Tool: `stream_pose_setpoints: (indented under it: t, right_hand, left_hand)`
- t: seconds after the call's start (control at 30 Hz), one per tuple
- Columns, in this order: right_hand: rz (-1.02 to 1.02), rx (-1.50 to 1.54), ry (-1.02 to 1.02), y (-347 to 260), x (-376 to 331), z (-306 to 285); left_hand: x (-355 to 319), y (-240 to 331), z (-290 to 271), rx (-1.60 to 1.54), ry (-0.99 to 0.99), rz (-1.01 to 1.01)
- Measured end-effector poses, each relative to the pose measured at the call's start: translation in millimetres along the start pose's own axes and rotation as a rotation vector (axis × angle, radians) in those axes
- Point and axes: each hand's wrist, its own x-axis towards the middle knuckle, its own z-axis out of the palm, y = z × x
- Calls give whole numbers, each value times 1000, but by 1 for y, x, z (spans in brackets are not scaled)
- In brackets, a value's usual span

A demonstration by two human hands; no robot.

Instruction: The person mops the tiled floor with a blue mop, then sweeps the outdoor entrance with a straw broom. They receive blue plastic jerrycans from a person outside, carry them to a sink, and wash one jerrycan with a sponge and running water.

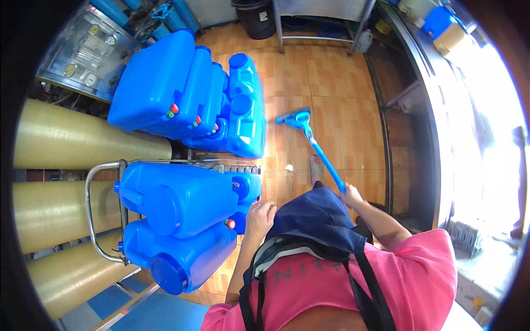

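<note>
My right hand [351,196] is closed round the blue handle of a long-handled floor mop [326,160]. Its head, blue with a darker strip, rests on the wood-look floor ahead of me; whether that strip is bristle or pad, I cannot tell. My left hand [261,218] is held low with its fingers curled in, and nothing shows in it. Close on its left are large blue jugs [204,193] lying on a trolley [88,193] with a bent metal handle. One of my feet [316,169] shows beside the mop handle.
More blue jugs [152,83], some with red taps, stand stacked at the far left. Long yellowish cylinders [72,215] and a gauge panel [88,58] line the left side. A counter [425,105] runs along the right. A dark bin [257,19] and a metal-legged table [323,38] are at the back.
</note>
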Motion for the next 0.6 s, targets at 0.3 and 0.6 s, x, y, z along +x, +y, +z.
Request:
stream_pose_setpoints:
  t: [0.3,0.6]
  right_hand:
    - [-9,-186,-23,51,-167,14]
    - [1,-56,-94,3,-112,8]
  left_hand:
    - [-54,28,8,-31,-136,101]
    - [-81,70,32,13,-178,205]
